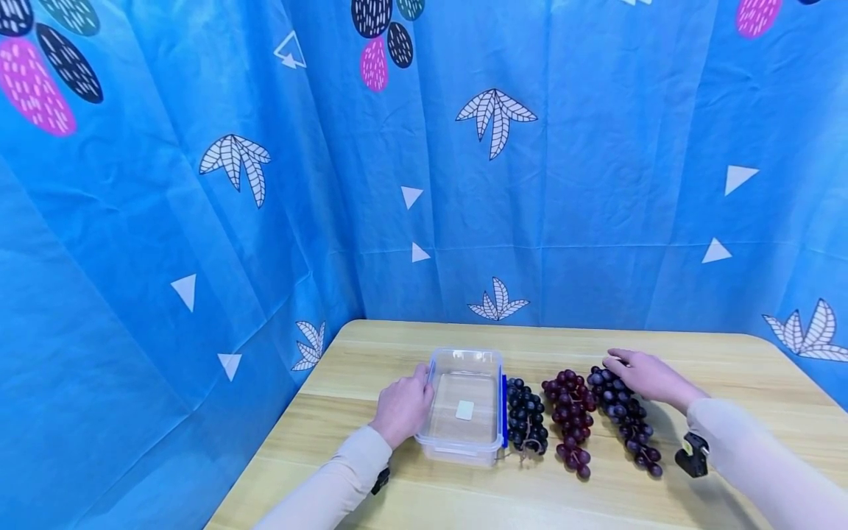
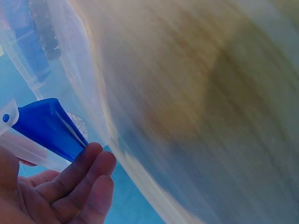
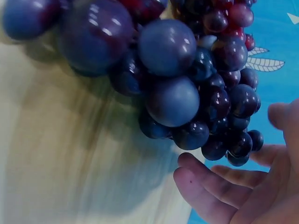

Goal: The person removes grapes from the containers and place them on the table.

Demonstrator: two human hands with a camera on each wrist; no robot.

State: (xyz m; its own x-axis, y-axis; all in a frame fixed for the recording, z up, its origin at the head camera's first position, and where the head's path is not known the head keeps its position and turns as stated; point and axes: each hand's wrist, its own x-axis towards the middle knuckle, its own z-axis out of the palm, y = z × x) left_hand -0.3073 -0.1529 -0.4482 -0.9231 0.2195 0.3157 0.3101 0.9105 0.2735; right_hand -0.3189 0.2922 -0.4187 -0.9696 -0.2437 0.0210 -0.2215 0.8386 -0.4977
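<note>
A clear plastic food container with blue side latches stands on the table. My left hand holds its left wall, and in the left wrist view the fingers curl at the lowered blue latch. At the far end of the rightmost bunch of blue-purple grapes is my right hand. Seen from the right wrist, that hand's fingers spread loosely beside the grapes, not closed round them.
Between the container and the rightmost bunch lie a black grape bunch and a red grape bunch. The black one sits close against the container's right latch. A wooden table carries everything, with a blue patterned curtain behind it.
</note>
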